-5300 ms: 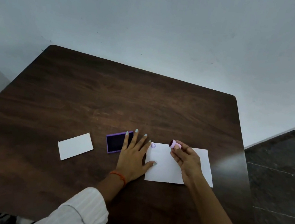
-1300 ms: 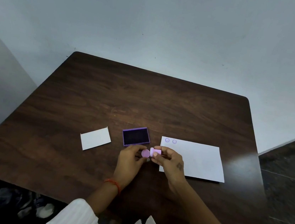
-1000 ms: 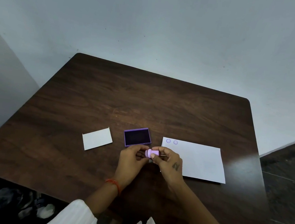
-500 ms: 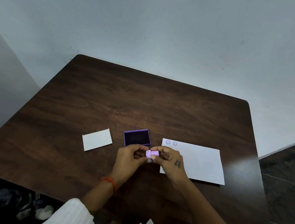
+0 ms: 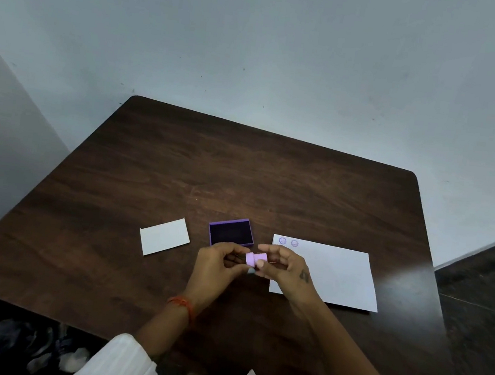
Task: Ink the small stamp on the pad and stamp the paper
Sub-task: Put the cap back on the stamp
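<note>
since 5.3 s back, both hands left the paper and met in front of the pad; the left no longer lies flat on the tabletop, and a second print now sits beside the first. over the last half second almost nothing shifts.

stamp point(image 5: 256, 259): small, pink, lying sideways, lifted off the tabletop point(image 5: 271, 187), between pad and paper, just near of both. held from both ends.

left hand point(image 5: 217, 269): fingers closed on the stamp's left end, pinching it; orange thread at the wrist, white sleeve below.

right hand point(image 5: 284, 268): fingers closed on the stamp's right end, thumb across the near side. small dark mark on the back of the hand. the wrist crosses the paper's near-left corner.

pad point(image 5: 230, 232): purple tray, dark inside, open, flat on the tabletop just beyond the left hand. not touched.

paper point(image 5: 332, 274): white sheet, flat, right of the pad, apart from it. two round purple prints point(image 5: 288, 242) side by side at its far-left corner; the rest blank.

card point(image 5: 164, 236): smaller white slip, flat, left of the pad, well clear of the hands.

cannot tell whether the stamp's face shows or is covered; the left fingers hide that end.
</note>
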The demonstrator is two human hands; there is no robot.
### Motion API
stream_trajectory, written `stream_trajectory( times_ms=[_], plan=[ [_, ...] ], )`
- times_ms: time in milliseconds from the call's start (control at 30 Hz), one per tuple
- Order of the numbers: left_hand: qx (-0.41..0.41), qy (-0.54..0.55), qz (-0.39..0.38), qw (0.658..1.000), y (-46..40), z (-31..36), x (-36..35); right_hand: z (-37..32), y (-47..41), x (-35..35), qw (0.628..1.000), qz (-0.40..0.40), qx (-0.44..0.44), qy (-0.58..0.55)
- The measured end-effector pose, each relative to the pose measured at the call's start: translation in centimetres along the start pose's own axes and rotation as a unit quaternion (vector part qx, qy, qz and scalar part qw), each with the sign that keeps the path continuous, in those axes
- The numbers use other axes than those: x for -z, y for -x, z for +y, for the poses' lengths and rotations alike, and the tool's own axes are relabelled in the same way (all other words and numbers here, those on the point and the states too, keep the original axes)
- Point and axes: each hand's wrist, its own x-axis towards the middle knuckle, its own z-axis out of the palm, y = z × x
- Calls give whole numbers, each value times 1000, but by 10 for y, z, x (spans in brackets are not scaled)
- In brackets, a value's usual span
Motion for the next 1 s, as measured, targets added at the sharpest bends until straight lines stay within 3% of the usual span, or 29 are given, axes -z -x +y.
stream_trajectory(
  times_ms=[200, 400, 567, 1000],
  plan=[
    [-9, -11, -5, 1000, 1, 3, 0, 0, 0, -2, 999, 6, -34, 0],
    [-5, -6, 1, 1000, 1, 3, 0, -1, 1, 0, 1000, 3, -6, -19],
    [-13, -16, -6, 1000, 2, 5, 0, -1, -1, 0, 999, 11, -44, -2],
    [-52, 10, 13, 998, 3, 6, -4, -1, -4, -7, 999, 18, -37, -27]
  ],
)
